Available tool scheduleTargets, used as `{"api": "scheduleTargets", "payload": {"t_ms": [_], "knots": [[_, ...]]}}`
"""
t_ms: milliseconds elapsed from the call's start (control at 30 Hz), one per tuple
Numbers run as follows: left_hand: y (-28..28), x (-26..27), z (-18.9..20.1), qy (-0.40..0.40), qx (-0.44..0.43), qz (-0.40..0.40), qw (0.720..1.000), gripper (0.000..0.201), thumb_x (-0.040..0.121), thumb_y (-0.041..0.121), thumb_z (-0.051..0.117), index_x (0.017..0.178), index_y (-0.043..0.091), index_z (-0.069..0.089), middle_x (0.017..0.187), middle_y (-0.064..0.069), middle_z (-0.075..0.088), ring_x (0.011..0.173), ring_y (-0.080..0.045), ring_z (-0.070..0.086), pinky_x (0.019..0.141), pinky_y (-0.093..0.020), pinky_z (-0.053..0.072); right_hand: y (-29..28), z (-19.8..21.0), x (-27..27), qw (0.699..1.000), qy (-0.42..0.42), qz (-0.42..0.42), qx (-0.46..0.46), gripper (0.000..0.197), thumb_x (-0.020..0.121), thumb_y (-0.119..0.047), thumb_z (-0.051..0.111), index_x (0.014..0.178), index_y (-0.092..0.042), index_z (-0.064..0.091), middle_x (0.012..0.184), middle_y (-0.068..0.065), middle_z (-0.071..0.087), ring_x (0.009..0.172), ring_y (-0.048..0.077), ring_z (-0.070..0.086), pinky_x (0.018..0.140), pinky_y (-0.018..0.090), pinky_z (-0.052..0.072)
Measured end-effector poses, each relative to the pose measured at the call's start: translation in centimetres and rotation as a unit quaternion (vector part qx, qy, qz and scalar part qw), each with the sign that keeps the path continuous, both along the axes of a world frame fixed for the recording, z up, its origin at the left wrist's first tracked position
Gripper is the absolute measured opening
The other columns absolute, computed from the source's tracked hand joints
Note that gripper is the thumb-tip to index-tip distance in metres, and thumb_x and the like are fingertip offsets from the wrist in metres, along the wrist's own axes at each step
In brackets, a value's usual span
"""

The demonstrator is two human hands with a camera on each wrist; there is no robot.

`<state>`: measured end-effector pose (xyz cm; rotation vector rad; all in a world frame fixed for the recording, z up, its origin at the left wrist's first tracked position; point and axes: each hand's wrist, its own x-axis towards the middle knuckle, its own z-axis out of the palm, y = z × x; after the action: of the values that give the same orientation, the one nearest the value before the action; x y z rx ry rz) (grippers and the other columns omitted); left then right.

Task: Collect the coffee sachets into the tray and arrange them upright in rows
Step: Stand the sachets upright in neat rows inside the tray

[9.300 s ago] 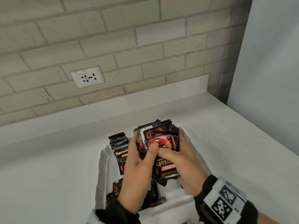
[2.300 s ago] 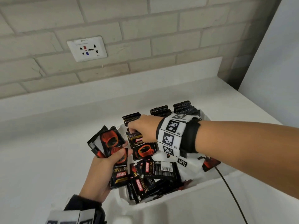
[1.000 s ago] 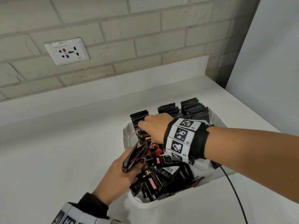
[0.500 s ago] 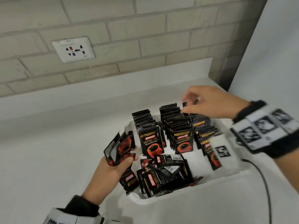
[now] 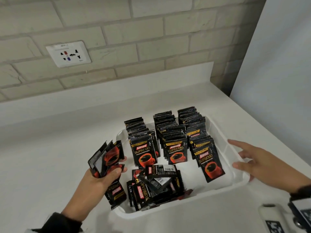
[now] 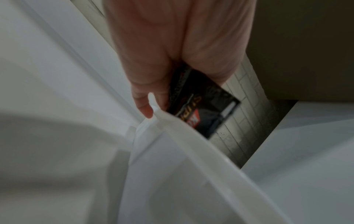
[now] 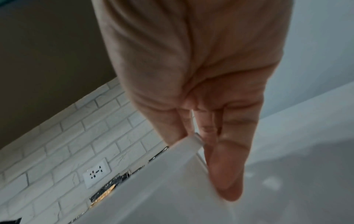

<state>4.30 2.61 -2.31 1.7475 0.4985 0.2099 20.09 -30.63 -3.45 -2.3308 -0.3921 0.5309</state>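
Sachets half sorted in a white tray on the counter, one hand at each side.

On the wall at far left sits a socket plate. Below it, the left hand curls its fingers and thumb round a fanned bunch of coffee sachets, held just over the tray's left edge; the left wrist view shows the same hand with a black sachet poking out past the fingers. Inside the tray, a loose heap of sachets lies flat at the near left, and three upright rows stand from the middle to the back. At the right, the right hand holds nothing, its fingers straight and spread over the tray's right rim; the right wrist view shows its fingers against the rim.
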Motion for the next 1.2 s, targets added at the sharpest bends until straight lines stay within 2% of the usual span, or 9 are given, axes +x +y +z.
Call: {"api": "scheduleTargets", "payload": {"t_ms": [167, 267, 333, 433, 533, 633, 800, 1000, 1200], "knots": [[0.0, 0.0, 0.9, -0.018, -0.033, 0.017, 0.999, 0.024, 0.076, 0.013, 0.070, 0.097, 0.023, 0.066, 0.097, 0.005, 0.074, 0.083, -0.009, 0.071, 0.087, -0.039, 0.050, -0.1, 0.0, -0.2, 0.999, 0.025, -0.018, 0.041, 0.057, 0.079, -0.031, 0.068, 0.120, -0.055, 0.037, 0.108, -0.002, 0.054, 0.078, 0.015, 0.063, 0.062, 0.026, 0.054], [0.5, 0.0, 2.7, -0.069, -0.086, 0.007, 0.994, 0.067, 0.034, 0.055, 0.087, 0.093, 0.026, 0.073, 0.103, 0.000, 0.073, 0.091, -0.016, 0.070, 0.078, -0.043, 0.055, 0.4, 1.2, -0.8, 0.995, -0.068, -0.035, 0.056, 0.050, 0.073, -0.044, 0.070, 0.103, -0.063, 0.036, 0.109, -0.016, 0.056, 0.083, 0.008, 0.060, 0.069, 0.017, 0.043], [0.2, 0.3, 4.1, -0.108, -0.162, -0.008, 0.981, 0.081, 0.026, 0.053, 0.090, 0.098, 0.022, 0.071, 0.106, -0.002, 0.072, 0.092, -0.022, 0.070, 0.067, -0.037, 0.058, 1.2, 2.5, -1.4, 0.983, -0.142, -0.046, 0.106, 0.036, 0.080, -0.029, 0.066, 0.095, -0.058, 0.050, 0.105, -0.021, 0.060, 0.086, 0.005, 0.060, 0.068, 0.015, 0.045], [-1.4, 1.7, 5.0, -0.124, -0.267, -0.021, 0.956, 0.080, 0.034, 0.039, 0.092, 0.105, 0.011, 0.067, 0.107, -0.008, 0.071, 0.087, -0.027, 0.071, 0.059, -0.033, 0.058, 4.0, 4.6, -3.5, 0.966, -0.127, -0.023, 0.225, 0.022, 0.080, -0.020, 0.065, 0.088, -0.040, 0.066, 0.092, -0.025, 0.065, 0.075, -0.002, 0.060, 0.060, 0.005, 0.043], [-4.2, 3.1, 4.8, -0.080, -0.330, -0.011, 0.940, 0.039, 0.063, 0.021, 0.076, 0.100, 0.009, 0.071, 0.098, -0.014, 0.072, 0.074, -0.024, 0.072, 0.058, -0.038, 0.059, 8.1, 5.5, -5.8, 0.960, -0.025, 0.028, 0.277, 0.009, 0.076, -0.032, 0.072, 0.083, -0.034, 0.066, 0.081, -0.018, 0.067, 0.059, -0.002, 0.057, 0.058, 0.008, 0.044], [-6.6, 4.1, 4.1, -0.061, -0.361, -0.006, 0.930, 0.041, 0.069, 0.015, 0.062, 0.109, 0.007, 0.067, 0.102, -0.015, 0.071, 0.076, -0.023, 0.071, 0.065, -0.039, 0.060, 11.3, 4.2, -6.7, 0.962, 0.034, 0.045, 0.266, 0.047, 0.051, -0.058, 0.073, 0.091, -0.039, 0.055, 0.085, -0.015, 0.064, 0.064, 0.003, 0.062, 0.066, 0.027, 0.054], [-8.1, 4.0, 3.8, -0.066, -0.397, 0.002, 0.915, 0.030, 0.071, 0.014, 0.061, 0.099, 0.008, 0.071, 0.089, -0.016, 0.073, 0.070, -0.024, 0.070, 0.063, -0.037, 0.058, 13.5, 2.8, -7.8, 0.932, 0.105, -0.003, 0.346, 0.034, 0.073, -0.017, 0.075, 0.092, -0.020, 0.047, 0.062, -0.006, 0.052, 0.056, 0.007, 0.057, 0.051, 0.034, 0.056], [-7.4, 3.3, 3.8, -0.098, -0.446, 0.057, 0.888, 0.030, 0.072, 0.027, 0.059, 0.093, 0.009, 0.071, 0.089, -0.014, 0.073, 0.074, -0.023, 0.072, 0.060, -0.035, 0.060, 12.8, 2.1, -8.4, 0.926, 0.110, -0.036, 0.360, 0.020, 0.081, -0.010, 0.066, 0.098, -0.014, 0.056, 0.081, 0.005, 0.065, 0.065, 0.009, 0.064, 0.049, 0.025, 0.052], [-5.5, 2.4, 3.5, -0.095, -0.460, 0.047, 0.881, 0.028, 0.087, 0.018, 0.052, 0.113, 0.010, 0.056, 0.100, -0.017, 0.072, 0.084, -0.032, 0.071, 0.068, -0.042, 0.058, 10.8, 1.5, -8.4, 0.776, 0.173, -0.214, 0.567, 0.033, 0.071, -0.025, 0.064, 0.103, -0.018, 0.062, 0.087, 0.001, 0.072, 0.066, 0.011, 0.066, 0.051, 0.023, 0.051]]}}
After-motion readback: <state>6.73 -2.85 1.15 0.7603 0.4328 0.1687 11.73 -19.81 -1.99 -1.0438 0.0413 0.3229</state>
